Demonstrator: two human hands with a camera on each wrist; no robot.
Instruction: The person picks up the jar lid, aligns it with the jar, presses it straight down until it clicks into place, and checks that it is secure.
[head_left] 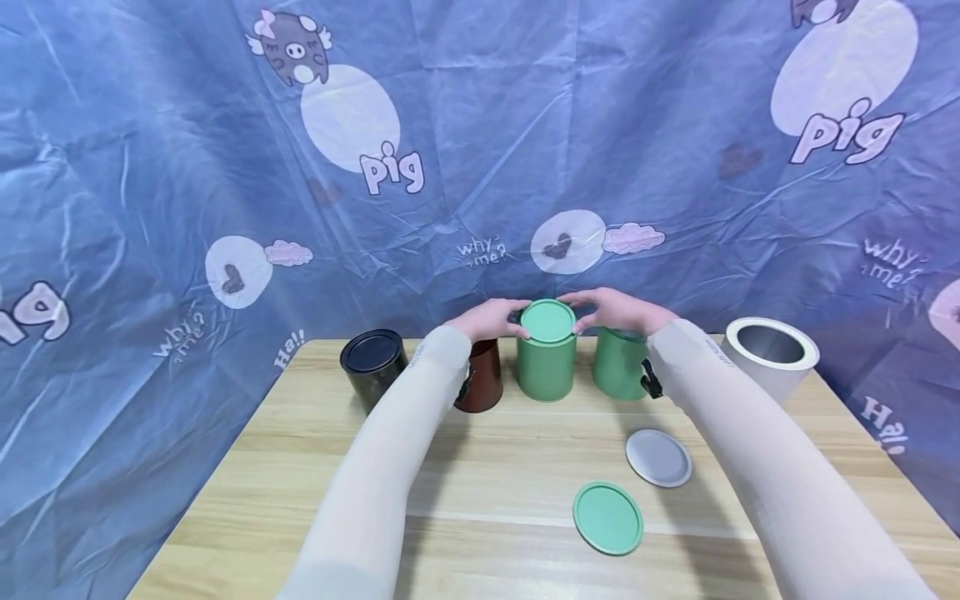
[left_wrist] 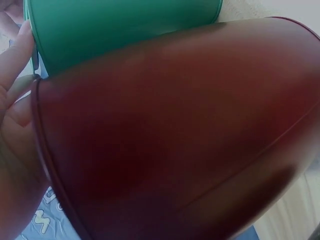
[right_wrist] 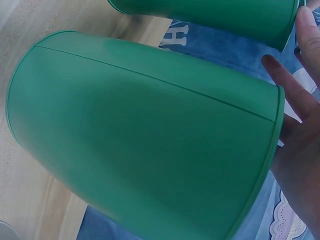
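Both hands meet at the round green lid point(head_left: 548, 321) on top of the middle green can point(head_left: 546, 371). My left hand point(head_left: 491, 318) holds the lid's edge from the left, thumb in front and fingers behind. From the other side my right hand point(head_left: 621, 309) grips the edge in the same way. Below the left wrist stands a dark red-brown can point(left_wrist: 165, 135), close beside the green one. Another green can point(right_wrist: 145, 135) fills much of the right wrist view, under the right hand; its top is mostly hidden by that hand in the head view.
A black can point(head_left: 372, 367) stands at the left, partly behind the left sleeve. At the right is a white can point(head_left: 772, 358) with an open top. Lying flat on the wooden table point(head_left: 510, 492) are a grey lid point(head_left: 658, 457) and a green lid point(head_left: 607, 518). Patterned blue cloth point(head_left: 480, 167) hangs behind.
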